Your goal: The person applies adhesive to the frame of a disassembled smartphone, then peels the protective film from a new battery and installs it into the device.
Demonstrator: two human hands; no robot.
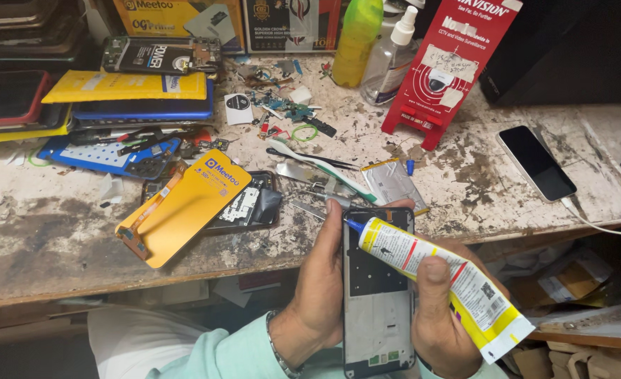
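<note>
My left hand (pixel 319 281) grips the left edge of a bare phone frame (pixel 378 302), held upright in front of the bench edge. My right hand (pixel 442 316) squeezes a white and yellow glue tube (pixel 442 275) that lies slantwise across the frame. The tube's blue nozzle (pixel 353 224) touches the frame's upper left corner. A bracelet sits on my left wrist, and a pale green sleeve covers the forearm.
On the worn bench lie a yellow screen part with a flex cable (pixel 182 207), an opened phone body (pixel 250 203), tweezers (pixel 310 158), a flat battery (pixel 392 184), a black phone on a white cable (pixel 536 163), a red cardboard stand (pixel 445 67), two bottles and stacked phones at left.
</note>
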